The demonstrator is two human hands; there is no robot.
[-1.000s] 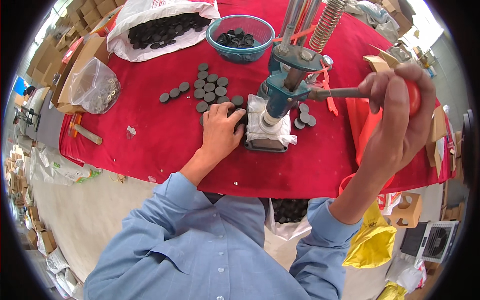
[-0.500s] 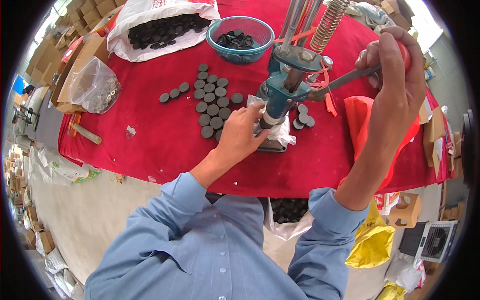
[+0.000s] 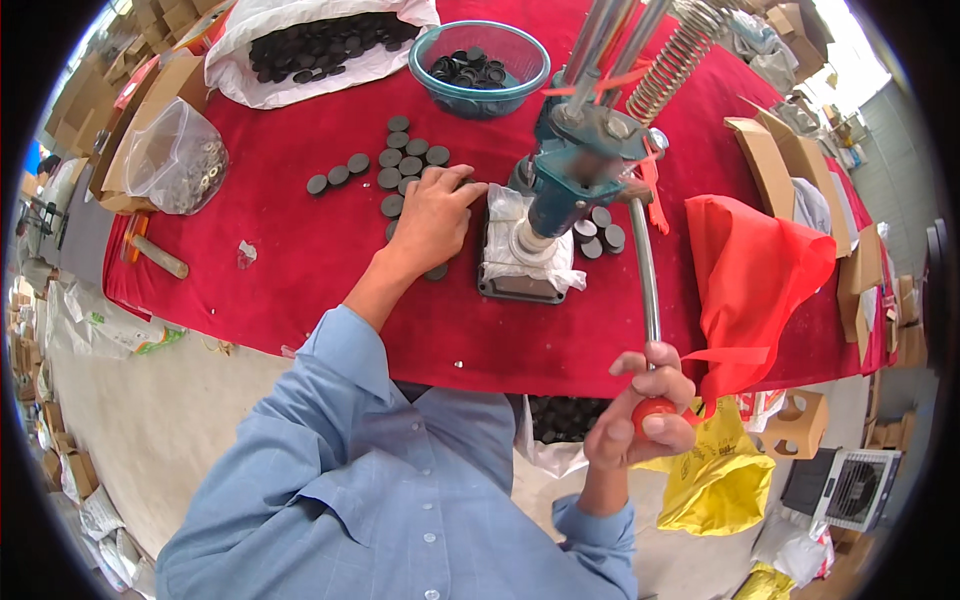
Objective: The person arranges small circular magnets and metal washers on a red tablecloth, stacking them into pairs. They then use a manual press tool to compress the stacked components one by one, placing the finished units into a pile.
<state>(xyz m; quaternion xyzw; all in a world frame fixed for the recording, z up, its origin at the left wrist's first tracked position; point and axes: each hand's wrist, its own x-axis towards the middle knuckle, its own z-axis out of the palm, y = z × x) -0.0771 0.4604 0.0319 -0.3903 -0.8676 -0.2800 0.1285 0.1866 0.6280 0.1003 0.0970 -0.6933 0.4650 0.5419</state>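
My right hand (image 3: 645,410) is closed around the red ball knob (image 3: 654,408) of a hand press's metal lever (image 3: 645,275), which points down toward me. The press's teal head (image 3: 575,185) stands over a base wrapped in white plastic (image 3: 503,245), its pale round tip low over that wrapping. Left of the base, my left hand (image 3: 432,215) lies over a group of flat black discs (image 3: 415,147). Its thumb and fingertips close on one dark disc (image 3: 466,182), mostly hidden by the fingers. Several more discs (image 3: 600,235) lie right of the base.
A teal basket (image 3: 480,100) with black caps and a white sack (image 3: 225,70) of black pieces stand at the back. At left are a clear bag of rings (image 3: 180,165) and a hammer (image 3: 160,257). A red bag (image 3: 745,280) lies at right on the red cloth (image 3: 330,270).
My right hand has swung the lever from upper right down toward me. My left hand has left the press tip and moved left onto the discs.
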